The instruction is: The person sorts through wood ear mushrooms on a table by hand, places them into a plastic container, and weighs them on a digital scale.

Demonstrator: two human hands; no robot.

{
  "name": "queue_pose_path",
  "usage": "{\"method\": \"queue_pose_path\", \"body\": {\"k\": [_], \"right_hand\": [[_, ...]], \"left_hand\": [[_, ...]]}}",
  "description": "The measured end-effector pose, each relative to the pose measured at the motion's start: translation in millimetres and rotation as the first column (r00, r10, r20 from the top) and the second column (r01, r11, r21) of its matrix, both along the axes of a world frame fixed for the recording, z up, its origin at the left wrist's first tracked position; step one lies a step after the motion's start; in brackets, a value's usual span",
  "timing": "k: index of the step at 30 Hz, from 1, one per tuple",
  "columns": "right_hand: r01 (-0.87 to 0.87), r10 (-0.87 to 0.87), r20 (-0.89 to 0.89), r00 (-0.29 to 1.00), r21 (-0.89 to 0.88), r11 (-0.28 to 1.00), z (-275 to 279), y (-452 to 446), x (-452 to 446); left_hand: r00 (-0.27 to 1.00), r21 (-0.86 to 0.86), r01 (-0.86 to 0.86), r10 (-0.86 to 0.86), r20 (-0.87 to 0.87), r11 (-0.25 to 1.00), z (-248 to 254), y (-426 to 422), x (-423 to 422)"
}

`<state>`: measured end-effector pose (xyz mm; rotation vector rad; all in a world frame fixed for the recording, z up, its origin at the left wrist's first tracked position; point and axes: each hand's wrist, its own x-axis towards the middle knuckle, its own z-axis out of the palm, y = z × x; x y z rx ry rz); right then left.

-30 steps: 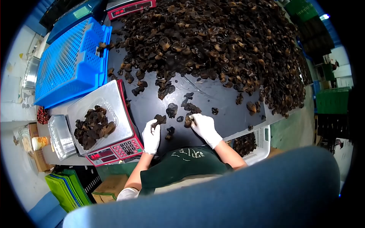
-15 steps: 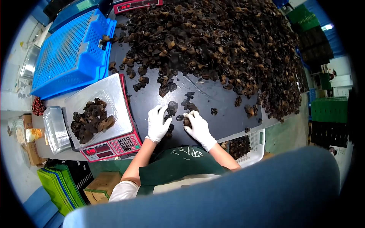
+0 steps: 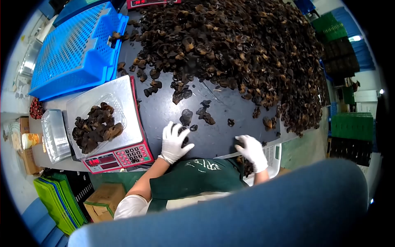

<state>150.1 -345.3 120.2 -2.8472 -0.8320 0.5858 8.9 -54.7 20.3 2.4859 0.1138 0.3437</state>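
My left hand (image 3: 174, 144), in a white glove, is over the dark table near its front edge, fingers apart, with a dark fungus piece partly under it. White-gloved too, my right hand (image 3: 249, 151) hovers at the table's edge above the white basket (image 3: 272, 159), its fingers parted and nothing seen in them. Loose fungus pieces (image 3: 186, 117) lie between and beyond the hands. A large heap of dark brown fungus (image 3: 230, 49) covers the back of the table. On the red scale (image 3: 133, 155) at the left, a clear plastic tray holds more fungus (image 3: 96, 127).
Blue crates (image 3: 74, 53) stand behind the scale, and a second red scale (image 3: 152, 3) is at the back. Clear trays (image 3: 56, 136) and a cup (image 3: 30, 140) are at the far left. Below sit green crates (image 3: 57, 201) and a cardboard box (image 3: 105, 199).
My left hand has moved right and opened over a piece near the front edge. My right hand has left the loose pieces, moved right to the basket and let go of its piece.
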Motion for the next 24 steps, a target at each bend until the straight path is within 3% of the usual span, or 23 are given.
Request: {"method": "queue_pose_path", "body": {"k": [2, 4, 5, 8, 9, 11, 13, 14, 15, 16, 17, 18, 19, 20, 21, 24], "right_hand": [[-0.001, 0.045, -0.120, 0.992, 0.344, 0.939, -5.3, 51.5, -8.7], [-0.139, 0.204, -0.106, 0.973, 0.433, 0.891, -23.5, 96.7, -14.3], [-0.091, 0.195, -0.179, 0.964, 0.469, 0.879, -29.5, 119.1, -18.6], [-0.172, 0.191, -0.004, 0.981, 0.424, 0.889, -61.5, 169.7, -21.5], [-0.189, 0.201, 0.008, 0.980, 0.370, 0.910, -64.2, 183.2, -21.2], [-0.223, 0.216, 0.066, 0.974, 0.422, 0.879, -80.8, 192.4, -15.1], [-0.238, 0.263, 0.022, 0.965, 0.501, 0.832, -97.2, 191.2, -3.7], [-0.242, 0.279, 0.025, 0.960, 0.576, 0.780, -96.9, 190.6, 1.4], [-0.346, 0.324, 0.159, 0.933, 0.646, 0.680, -109.3, 188.9, 11.1], [-0.017, 0.248, -0.225, 0.942, 0.707, 0.707, -107.2, 189.8, 16.1], [0.311, 0.165, -0.582, 0.796, 0.628, 0.713, -106.1, 191.1, 18.5], [0.522, 0.221, -0.773, 0.595, 0.580, 0.625, -79.7, 200.1, 19.7], [0.605, 0.234, -0.823, 0.518, 0.546, 0.580, -68.1, 208.4, 20.6], [0.577, 0.275, -0.801, 0.532, 0.580, 0.574, -62.0, 216.8, 20.5], [0.550, 0.315, -0.777, 0.545, 0.615, 0.565, -55.3, 225.8, 19.2], [0.385, 0.416, -0.688, 0.595, 0.698, 0.604, -16.7, 259.7, 3.0]], "left_hand": [[0.997, 0.096, 0.080, -0.080, -0.008, 0.992, -5.3, -6.6, -7.9], [0.995, 0.135, 0.096, -0.097, 0.004, 0.986, -11.3, -10.7, -15.0], [0.995, 0.121, 0.102, -0.101, -0.010, 0.987, -6.2, -10.8, -16.9], [0.993, 0.074, 0.052, -0.060, 0.104, 0.996, -19.7, -10.1, -19.9], [0.996, 0.022, 0.025, -0.026, 0.088, 0.999, -17.6, -8.2, -19.4], [0.985, -0.250, -0.040, 0.080, 0.151, 0.967, -7.9, -1.5, -15.0], [0.982, -0.512, -0.078, 0.155, 0.109, 0.855, 14.0, 3.6, -16.5], [0.967, -0.552, -0.082, 0.201, 0.159, 0.830, 28.8, 8.4, -17.5], [0.947, -0.591, -0.079, 0.247, 0.208, 0.803, 46.4, 14.5, -17.7], [0.925, -0.551, -0.115, 0.291, 0.244, 0.827, 71.3, 26.2, -19.2], [0.901, -0.512, -0.152, 0.331, 0.280, 0.846, 95.1, 42.0, -23.0], [0.899, -0.515, -0.160, 0.339, 0.276, 0.842, 109.0, 62.5, -29.8], [0.866, -0.374, -0.263, 0.388, 0.314, 0.889, 130.9, 83.1, -38.0], [0.777, -0.184, -0.405, 0.443, 0.446, 0.896, 131.3, 106.7, -45.5], [0.754, -0.159, -0.468, 0.487, 0.442, 0.869, 126.9, 135.1, -56.0], [0.649, 0.056, -0.731, 0.666, 0.368, 0.680, 119.5, 202.2, -78.1]]}}
